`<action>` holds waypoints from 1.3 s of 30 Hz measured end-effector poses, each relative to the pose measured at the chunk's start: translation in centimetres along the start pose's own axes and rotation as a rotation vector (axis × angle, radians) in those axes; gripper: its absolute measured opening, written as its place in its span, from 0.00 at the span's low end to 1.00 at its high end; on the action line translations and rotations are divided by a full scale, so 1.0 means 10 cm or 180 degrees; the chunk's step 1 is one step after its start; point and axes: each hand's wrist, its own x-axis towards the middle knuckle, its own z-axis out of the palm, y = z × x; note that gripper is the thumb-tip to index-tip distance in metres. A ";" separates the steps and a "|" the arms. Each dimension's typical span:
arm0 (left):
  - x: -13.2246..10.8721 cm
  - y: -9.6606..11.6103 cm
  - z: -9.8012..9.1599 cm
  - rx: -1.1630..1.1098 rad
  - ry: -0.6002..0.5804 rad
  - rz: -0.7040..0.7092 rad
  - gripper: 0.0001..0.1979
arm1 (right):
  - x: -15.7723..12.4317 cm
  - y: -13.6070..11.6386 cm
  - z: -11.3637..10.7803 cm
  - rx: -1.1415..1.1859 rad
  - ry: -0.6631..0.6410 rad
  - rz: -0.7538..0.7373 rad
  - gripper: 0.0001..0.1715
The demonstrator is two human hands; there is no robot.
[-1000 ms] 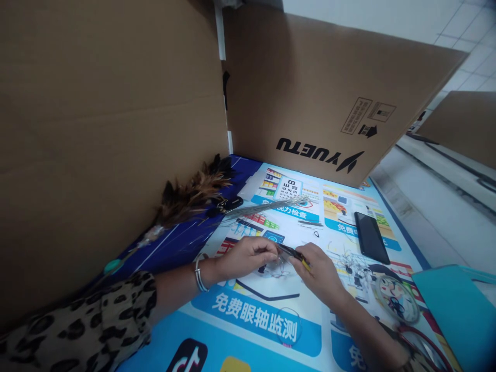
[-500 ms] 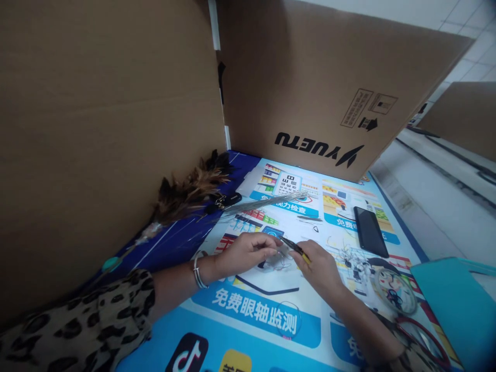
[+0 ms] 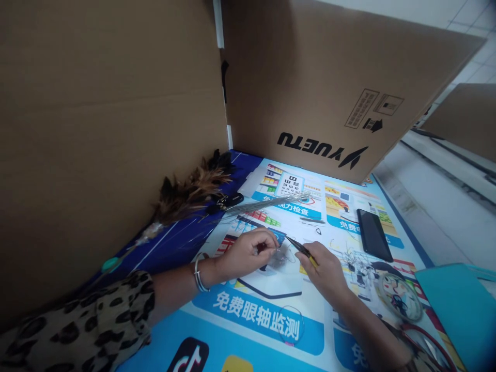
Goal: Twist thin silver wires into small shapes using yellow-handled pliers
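Observation:
My left hand (image 3: 250,253), a bracelet at its wrist, is closed in a pinch. Thin wire (image 3: 285,255) runs out from its fingertips in fine curls, hard to make out against the printed sheet. In my right hand (image 3: 325,268) is a pair of pliers (image 3: 304,249) with dark jaws and yellow on the grip. The jaws point toward my left fingertips, with a small gap between. Beyond both hands lies a bundle of straight thin wires (image 3: 271,203). Nearer to me, a thin wire loop (image 3: 293,325) rests on the sheet.
A black phone (image 3: 374,235) lies to the right, with a round clear dish (image 3: 401,297) and a teal case (image 3: 451,305) closer in. Tangled wire bits (image 3: 354,263) lie beside the dish. Brown feathers (image 3: 189,188) line the left cardboard wall (image 3: 112,129); another cardboard panel (image 3: 310,88) stands behind.
My right hand has drawn slightly right, and the pliers' jaws are farther from my left fingers. My left hand stays nearly in place. The view has shifted a little.

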 end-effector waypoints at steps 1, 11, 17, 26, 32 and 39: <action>0.00 0.00 0.00 -0.0002 0.0000 0.0019 0.05 | 0.00 0.00 0.00 -0.0034 0.0001 -0.0061 0.14; -0.01 0.01 -0.01 -0.0045 -0.0050 -0.0013 0.05 | -0.01 0.03 -0.04 -0.0370 -0.0013 -0.0411 0.14; 0.00 -0.01 -0.01 0.0042 -0.0032 -0.0037 0.04 | -0.01 0.04 0.00 -0.0214 0.0101 -0.0380 0.14; 0.00 0.01 0.02 -0.0179 0.0112 -0.0274 0.05 | 0.01 -0.15 -0.06 0.0712 -0.0098 0.0332 0.12; -0.04 0.01 0.12 -0.0649 0.0102 -0.0536 0.08 | 0.01 -0.29 -0.05 0.1160 -0.0244 0.0489 0.12; -0.08 0.02 0.17 -0.1146 0.0002 -0.0868 0.07 | 0.00 -0.32 -0.04 0.1316 -0.0258 0.0558 0.10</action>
